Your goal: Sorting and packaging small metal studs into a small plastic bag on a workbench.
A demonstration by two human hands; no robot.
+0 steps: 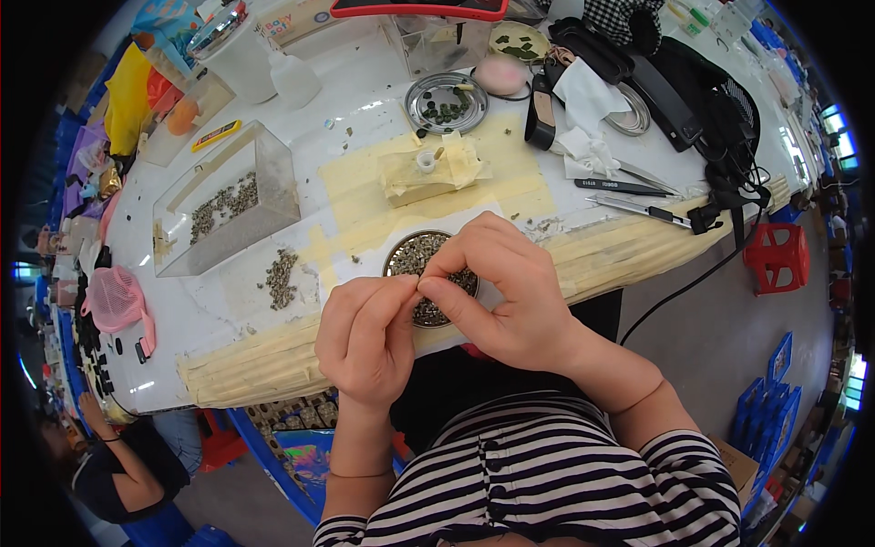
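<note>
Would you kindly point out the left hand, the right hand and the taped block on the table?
Left hand (366, 337): head view, on the middle of the hand.
Right hand (510, 283): head view, on the middle of the hand.
Taped block (424, 193): head view, on its near side.

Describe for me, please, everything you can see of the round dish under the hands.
The round dish has a thin rim that looks metallic. It holds many small grey-brown pieces, some of them darker. It sits open side up near the front edge of the white table. The left hand and right hand meet above it, hiding part of it; whether either touches it, I cannot tell.
</note>
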